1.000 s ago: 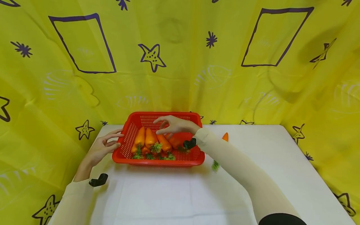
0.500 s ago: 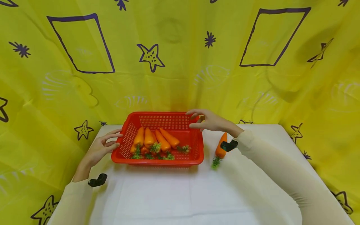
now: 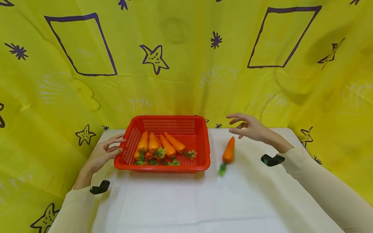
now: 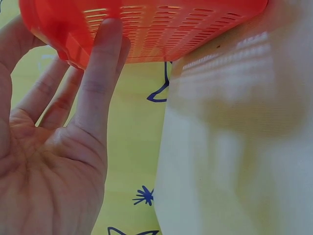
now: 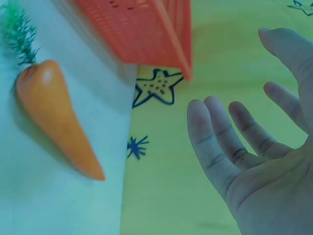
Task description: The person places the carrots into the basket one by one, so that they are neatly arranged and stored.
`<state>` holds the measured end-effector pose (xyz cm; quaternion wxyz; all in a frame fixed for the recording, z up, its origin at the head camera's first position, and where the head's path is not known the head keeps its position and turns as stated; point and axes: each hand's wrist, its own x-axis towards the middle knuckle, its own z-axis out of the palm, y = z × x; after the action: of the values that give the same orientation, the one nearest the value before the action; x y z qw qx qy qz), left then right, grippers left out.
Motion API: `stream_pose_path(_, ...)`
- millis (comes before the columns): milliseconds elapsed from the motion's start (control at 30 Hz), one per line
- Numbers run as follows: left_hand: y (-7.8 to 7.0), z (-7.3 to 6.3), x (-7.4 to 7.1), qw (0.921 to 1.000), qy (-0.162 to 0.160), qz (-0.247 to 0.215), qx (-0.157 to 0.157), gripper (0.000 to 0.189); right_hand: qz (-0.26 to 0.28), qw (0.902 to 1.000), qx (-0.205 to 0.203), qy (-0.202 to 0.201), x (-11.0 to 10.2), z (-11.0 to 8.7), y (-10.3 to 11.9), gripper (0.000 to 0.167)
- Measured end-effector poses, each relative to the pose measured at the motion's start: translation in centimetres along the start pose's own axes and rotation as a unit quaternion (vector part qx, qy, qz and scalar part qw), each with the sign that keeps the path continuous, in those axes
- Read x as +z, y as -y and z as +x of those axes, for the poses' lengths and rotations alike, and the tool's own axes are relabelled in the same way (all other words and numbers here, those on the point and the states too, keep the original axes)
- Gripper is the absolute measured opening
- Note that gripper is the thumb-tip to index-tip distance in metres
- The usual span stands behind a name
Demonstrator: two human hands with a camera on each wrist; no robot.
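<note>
A red plastic basket (image 3: 163,168) stands on the white table, holding several orange toy carrots (image 3: 174,142) with green tops. My left hand (image 3: 103,153) is at its left side, the fingertips touching the rim. In the left wrist view the fingers (image 4: 95,88) reach up to the basket's outer wall, loosely extended. One carrot (image 3: 229,151) lies alone on the table, right of the basket, tip pointing away. Above and to the right of that carrot my right hand (image 3: 252,128) hovers, fingers spread and loosely bent, with nothing in it. In the right wrist view the lone carrot (image 5: 56,117) is apart from the hand.
A yellow curtain (image 3: 180,84) with dark starfish and frame drawings hangs behind and at both sides of the table. White cloth (image 3: 163,200) covers the table in front of the basket. Black wrist cameras (image 3: 272,160) sit on both sleeves.
My right hand has moved right, out of the basket and over its right rim, to near the lone carrot. A carrot at the right of the pile now shows fully. The left hand stays at the rim.
</note>
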<state>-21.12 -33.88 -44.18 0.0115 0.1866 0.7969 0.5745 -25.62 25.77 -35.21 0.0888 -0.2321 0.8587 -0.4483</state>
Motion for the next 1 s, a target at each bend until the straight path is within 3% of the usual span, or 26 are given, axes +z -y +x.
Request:
stream_pose_path(400,0.1,-0.1,0.1,0.9998,0.005,-0.019,0.008,0.038,0.02,0.9988,0.028,-0.035,0.5,-1.8,-2.3,0.059)
stream_pose_path(700,-0.1,-0.1,0.2,0.9999,0.001,-0.012,0.001,0.038,0.026,0.9953,0.067,-0.065,2.8,-2.1,-5.2,0.062)
stream_pose_path(1000,0.0,-0.1,0.0,0.9998,0.003,-0.017,-0.006,0.04,0.05,0.9898,0.118,-0.062,5.1,-2.0,-7.7,0.066)
